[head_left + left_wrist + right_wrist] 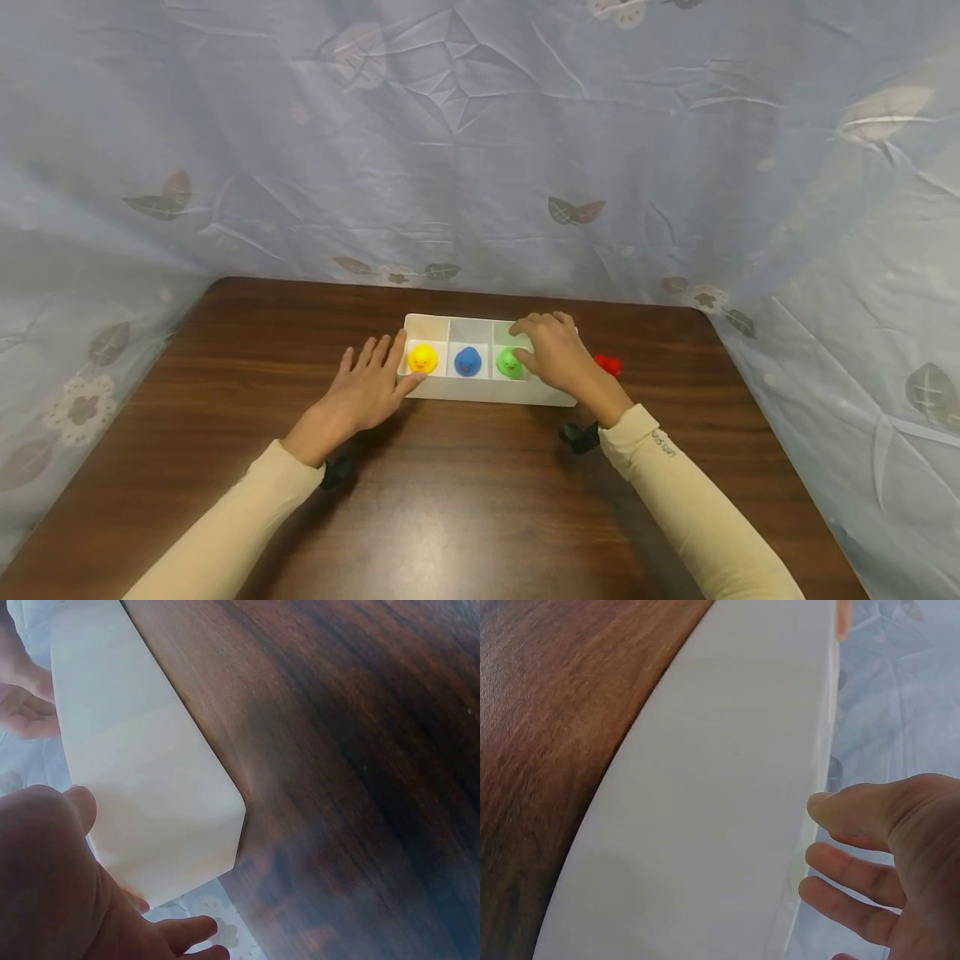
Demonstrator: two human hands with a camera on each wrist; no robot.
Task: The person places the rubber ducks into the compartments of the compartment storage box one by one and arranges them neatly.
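Note:
A white divided box (480,389) stands on the table. A yellow toy duck (423,359), a blue toy duck (468,362) and a green toy duck (509,363) each sit in their own compartment. My left hand (367,390) lies with straight, spread fingers against the box's left end, thumb at the front rim. Over the box's right part hovers my right hand (555,352), thumb beside the green duck. In the right wrist view, its thumb and fingers are apart at the rim, with nothing visible between them. This hand hides the box's right end.
A small red toy (608,364) lies on the table just right of the box, partly behind the right hand. Under each wrist is a dark device (579,437). The brown wooden table (480,500) is bordered by a patterned fabric curtain (465,167) at the back and sides.

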